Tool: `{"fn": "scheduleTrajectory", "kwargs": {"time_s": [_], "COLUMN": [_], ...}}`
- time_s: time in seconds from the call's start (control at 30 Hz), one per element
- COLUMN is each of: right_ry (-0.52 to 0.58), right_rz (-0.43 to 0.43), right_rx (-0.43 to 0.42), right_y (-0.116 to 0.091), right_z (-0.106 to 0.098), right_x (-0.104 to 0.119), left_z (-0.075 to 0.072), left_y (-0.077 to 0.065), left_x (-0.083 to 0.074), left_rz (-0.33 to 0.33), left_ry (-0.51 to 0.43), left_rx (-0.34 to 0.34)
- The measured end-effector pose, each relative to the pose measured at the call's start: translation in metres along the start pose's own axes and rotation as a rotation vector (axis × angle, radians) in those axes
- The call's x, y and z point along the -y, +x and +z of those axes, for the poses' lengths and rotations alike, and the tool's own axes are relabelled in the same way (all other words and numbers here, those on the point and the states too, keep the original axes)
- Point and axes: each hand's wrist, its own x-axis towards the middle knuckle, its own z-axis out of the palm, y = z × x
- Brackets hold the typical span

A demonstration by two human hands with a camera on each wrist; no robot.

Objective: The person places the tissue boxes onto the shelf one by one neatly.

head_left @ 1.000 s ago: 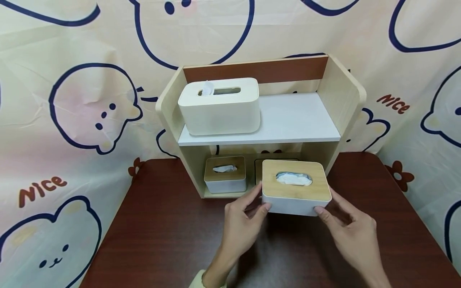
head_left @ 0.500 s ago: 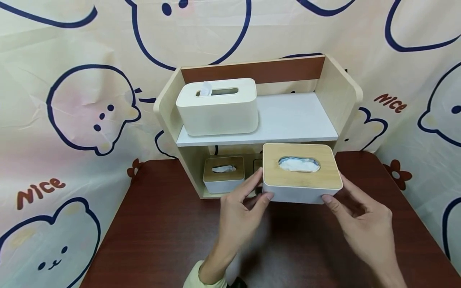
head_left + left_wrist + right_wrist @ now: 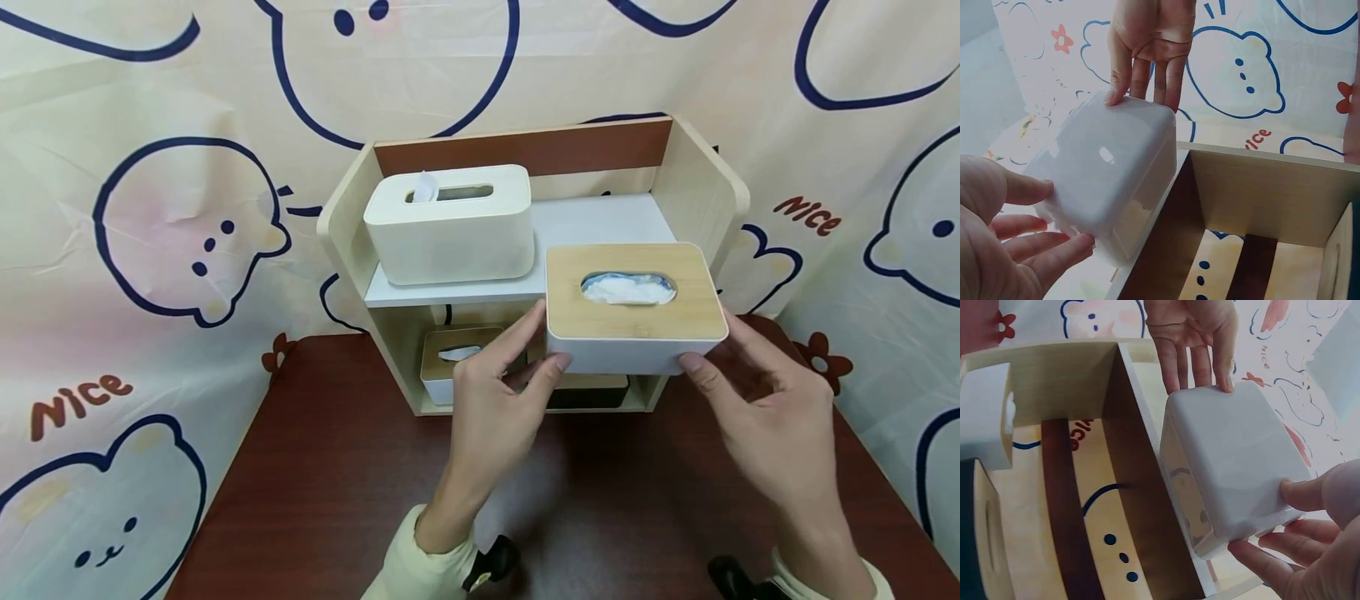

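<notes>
Between both hands is a white tissue box (image 3: pixel 622 354) with a bamboo lid and a tissue showing in its oval slot. My left hand (image 3: pixel 498 400) grips its left end with thumb and fingers. The right end is held the same way by my right hand (image 3: pixel 780 417). Raised above the table, the box overlaps the front edge of the white upper shelf (image 3: pixel 592 212) in the head view. Both wrist views show its smooth white underside from below. A larger cream tissue box (image 3: pixel 453 250) stands on the left of that shelf.
On the lower level of the wooden rack (image 3: pixel 705 187) sits a small wood-lidded tissue box (image 3: pixel 441 390), partly behind my left hand. A dark-sided box (image 3: pixel 588 398) stands to its right, mostly covered. The rack stands on a dark brown table (image 3: pixel 337 483) before a patterned cloth (image 3: pixel 187 83).
Both hands have lifted the tissue box from in front of the lower level up to the upper shelf's height. The dark-sided box below shows more of its front.
</notes>
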Motion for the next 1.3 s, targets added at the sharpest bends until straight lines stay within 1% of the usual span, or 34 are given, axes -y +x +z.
{"fn": "scheduleTrajectory", "kwargs": {"time_s": [0.17, 0.3, 0.4, 0.5, 0.7, 0.87, 1.03, 1.13, 1.3], "right_ry": [0.011, 0.036, 0.058, 0.062, 0.074, 0.06, 0.082, 0.085, 0.078], "right_rz": [-0.014, -0.026, -0.03, -0.016, 0.011, 0.02, 0.001, 0.012, 0.055], "right_rx": [-0.023, -0.027, -0.019, -0.008, 0.023, -0.007, -0.032, -0.041, -0.059], "right_y": [0.011, 0.021, 0.031, 0.04, 0.058, 0.069, 0.076, 0.08, 0.086], "right_z": [0.0, 0.0, 0.002, 0.005, 0.013, 0.018, 0.026, 0.029, 0.032], "right_x": [0.01, 0.015, 0.017, 0.016, 0.015, 0.017, 0.018, 0.018, 0.015], "left_z": [0.001, 0.001, 0.003, 0.005, 0.012, 0.019, 0.023, 0.025, 0.029], "left_y": [0.011, 0.023, 0.033, 0.043, 0.059, 0.069, 0.076, 0.08, 0.088], "left_x": [-0.006, -0.01, -0.01, -0.007, -0.002, 0.001, 0.004, 0.005, 0.006], "left_rz": [0.014, 0.04, 0.057, 0.06, 0.034, 0.009, -0.018, -0.028, -0.036], "left_ry": [-0.01, -0.014, 0.0, 0.009, 0.026, 0.052, 0.064, 0.075, 0.1], "left_rx": [-0.003, -0.003, -0.009, -0.02, -0.064, -0.092, -0.113, -0.124, -0.129]}}
